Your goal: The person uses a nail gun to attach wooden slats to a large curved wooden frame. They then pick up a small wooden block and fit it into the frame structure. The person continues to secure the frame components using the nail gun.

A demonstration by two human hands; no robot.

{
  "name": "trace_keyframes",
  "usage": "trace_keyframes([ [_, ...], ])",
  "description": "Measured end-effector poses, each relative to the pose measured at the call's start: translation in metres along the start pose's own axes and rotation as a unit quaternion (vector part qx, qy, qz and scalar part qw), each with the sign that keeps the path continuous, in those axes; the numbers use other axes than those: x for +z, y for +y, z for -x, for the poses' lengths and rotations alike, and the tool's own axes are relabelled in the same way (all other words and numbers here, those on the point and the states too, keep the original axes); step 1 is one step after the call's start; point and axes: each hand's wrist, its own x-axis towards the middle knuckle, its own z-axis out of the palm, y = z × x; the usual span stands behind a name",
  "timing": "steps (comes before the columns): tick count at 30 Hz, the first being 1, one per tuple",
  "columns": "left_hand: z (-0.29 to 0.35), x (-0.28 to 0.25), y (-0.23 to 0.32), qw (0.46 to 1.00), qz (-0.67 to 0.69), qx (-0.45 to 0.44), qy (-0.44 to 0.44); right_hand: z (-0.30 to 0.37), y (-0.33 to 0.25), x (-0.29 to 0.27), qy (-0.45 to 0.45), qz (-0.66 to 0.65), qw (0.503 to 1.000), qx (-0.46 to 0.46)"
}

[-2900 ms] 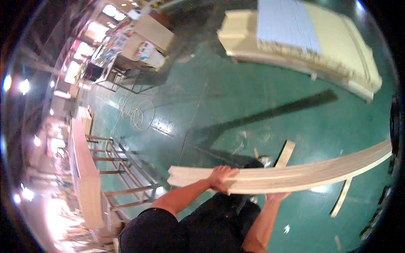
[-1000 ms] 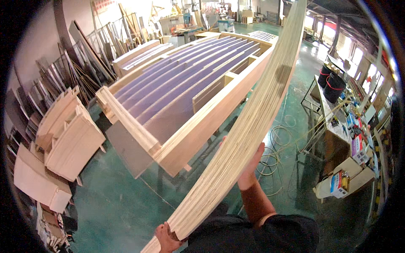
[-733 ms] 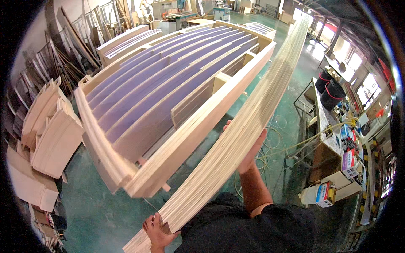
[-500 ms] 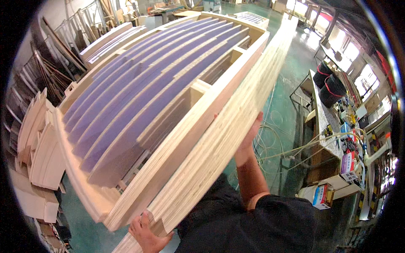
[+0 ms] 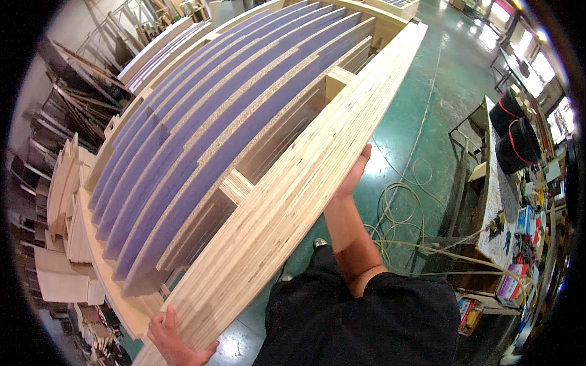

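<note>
I hold a long curved stack of pale plywood strips [image 5: 305, 183] that runs from the lower left up to the top right. My left hand [image 5: 174, 338] grips its near end from below at the bottom left. My right hand [image 5: 356, 171] presses flat against its right side about halfway along. The stack lies right beside the edge of a big wooden frame [image 5: 122, 293] whose curved ribs [image 5: 201, 140] have purple faces.
Cut plywood pieces [image 5: 61, 244] and leaning boards fill the left side. A coiled hose [image 5: 397, 207] lies on the green floor [image 5: 439, 104]. A cluttered workbench [image 5: 513, 232] with tools and two black buckets [image 5: 516, 137] stands at the right.
The view has closed in on the big ribbed frame. The plywood stack has come right up alongside the frame's edge, and both hands have kept their hold on it.
</note>
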Motion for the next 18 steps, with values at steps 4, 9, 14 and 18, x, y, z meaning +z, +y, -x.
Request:
trace_keyframes([
  [4,-0.02,-0.017,0.009,0.999,-0.02,0.034,-0.003,-0.009,-0.013,0.026,-0.052,0.009,0.998,0.032],
  [9,-0.008,-0.028,0.006,0.99,0.131,-0.046,-0.009,-0.026,0.027,0.001,0.094,0.245,0.961,-0.088],
  [14,-0.029,-0.024,-0.003,0.99,0.139,-0.012,0.026,-0.037,-0.027,-0.034,0.053,0.235,0.97,0.036],
  [18,-0.053,-0.013,-0.01,0.988,0.15,0.01,0.025,-0.041,-0.044,-0.015,0.06,0.402,0.914,0.001],
])
